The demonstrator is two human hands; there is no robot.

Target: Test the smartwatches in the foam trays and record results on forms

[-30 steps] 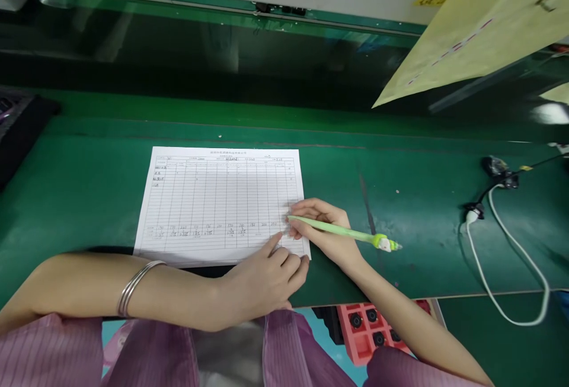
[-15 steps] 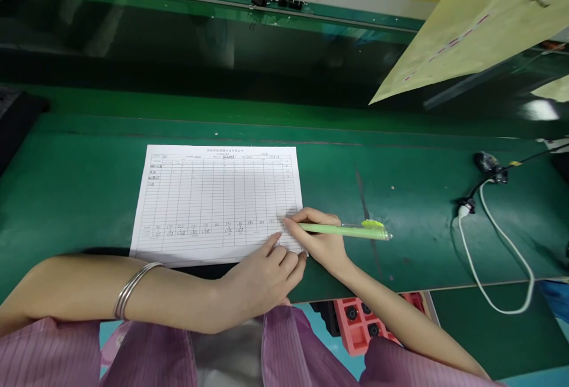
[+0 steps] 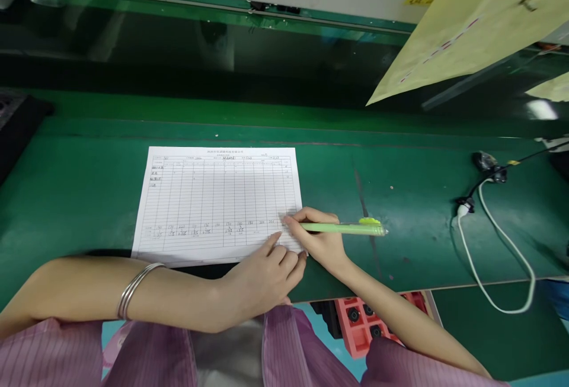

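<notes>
A white ruled form [image 3: 213,197] with handwritten numbers lies flat on the green bench [image 3: 400,197]. My right hand [image 3: 317,239] is closed round a light green pen [image 3: 342,228], whose tip rests at the sheet's lower right edge. My left hand [image 3: 262,280] lies on the sheet's bottom right corner, index finger stretched out and pressing the paper, the other fingers curled. My left wrist carries thin silver bangles [image 3: 133,286].
A white cable [image 3: 498,256] with black plugs loops on the bench at the right. A pale yellow sheet [image 3: 466,25] hangs at the upper right. A red tray [image 3: 368,322] with round black parts sits below the bench edge. A dark tray [image 3: 18,120] sits far left.
The pen has swung from slanting down-right to nearly level, and my right hand has shifted slightly left on the sheet's edge. My left hand has stayed put.
</notes>
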